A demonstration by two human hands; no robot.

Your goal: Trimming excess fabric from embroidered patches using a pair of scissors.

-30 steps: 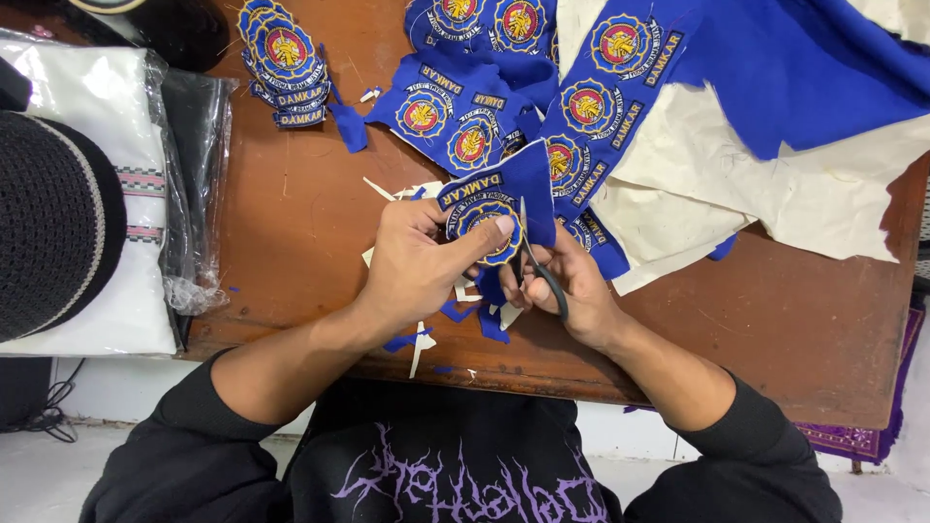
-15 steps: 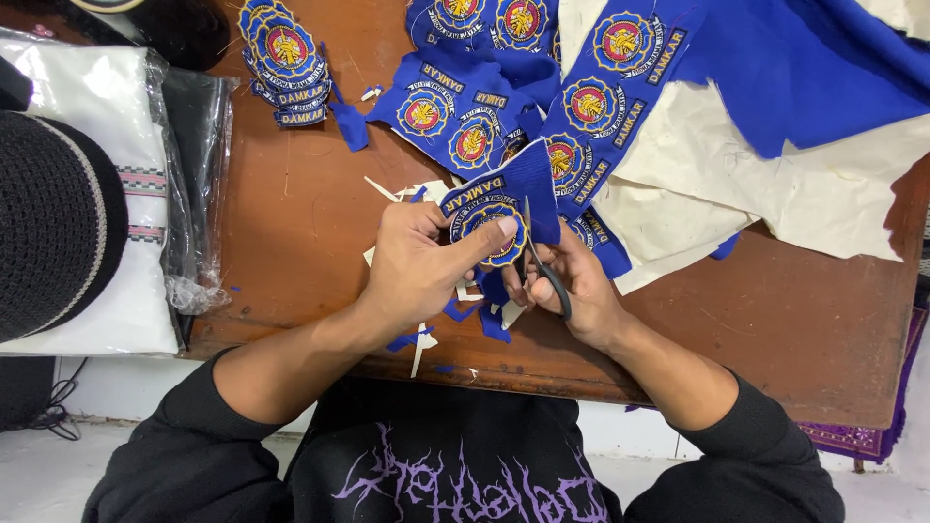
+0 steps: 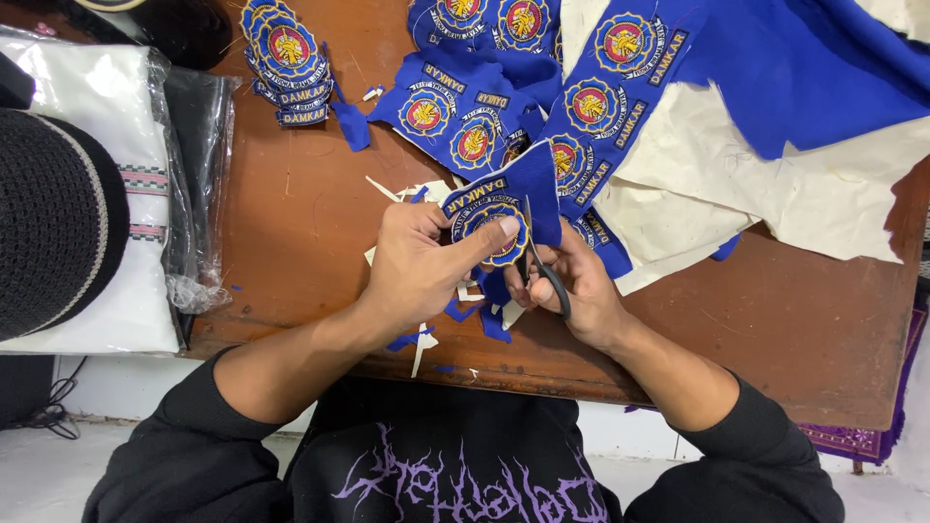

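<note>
My left hand (image 3: 418, 263) pinches a blue embroidered round patch (image 3: 492, 215) with a yellow-and-red centre, thumb lying across its face. My right hand (image 3: 577, 289) grips black-handled scissors (image 3: 542, 269), whose blades point up along the patch's right edge into a flap of blue cloth (image 3: 536, 184). Both hands hover just above the brown wooden table (image 3: 291, 242), near its front edge. Blue and white fabric offcuts (image 3: 484, 312) lie under and around the hands.
A stack of cut patches (image 3: 287, 60) lies at the back left. A large blue cloth with cream backing (image 3: 775, 126), bearing several uncut patches, covers the back right. White folded fabric in plastic (image 3: 126, 194) and a black knitted cap (image 3: 48, 223) sit at the left.
The hands stay in place. The patch has turned slightly in my left hand and the scissors have shifted a little along its edge.
</note>
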